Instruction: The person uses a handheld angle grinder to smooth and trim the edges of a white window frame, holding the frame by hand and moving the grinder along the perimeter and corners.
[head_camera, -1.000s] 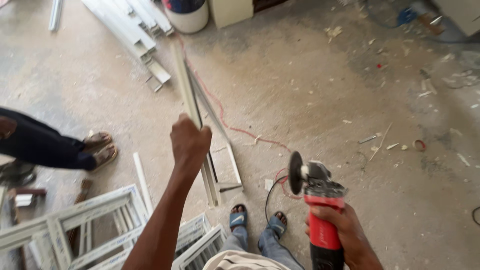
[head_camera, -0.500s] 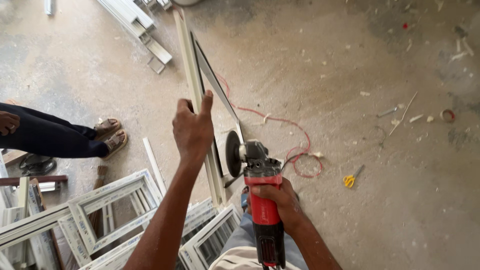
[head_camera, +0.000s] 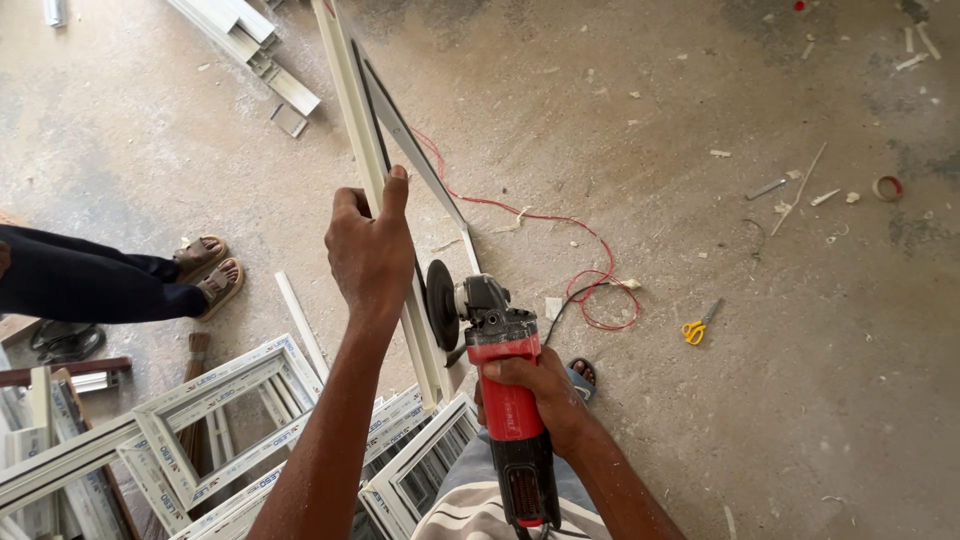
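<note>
- Bare concrete floor (head_camera: 760, 330), dusty, strewn with small offcuts and scraps.
- Stack of white window frames (head_camera: 200, 430) at lower left, lying flat, just beside the person's legs.
- Long white frame profile (head_camera: 352, 110) standing tilted from the floor, running up to the top edge; a thinner grey strip alongside it.
- Another person's dark-trousered legs and sandalled feet (head_camera: 205, 275) at the left edge, well apart from the work.
- Bundle of white profile lengths (head_camera: 250, 50) lying at upper left.
- Red angle grinder (head_camera: 500, 370) gripped around its body by the right hand (head_camera: 535, 385), fingers closed; dark disc (head_camera: 440, 305) upright, right next to the profile, contact unclear.
- Left hand (head_camera: 370, 250) closed on the profile, index finger stretched up along it.
- Red cable (head_camera: 560, 250) looping across the floor behind the grinder.
- Yellow-handled scissors (head_camera: 697, 328) on the floor, right of the cable.
- Small tape roll (head_camera: 886, 187) near the right edge.
</note>
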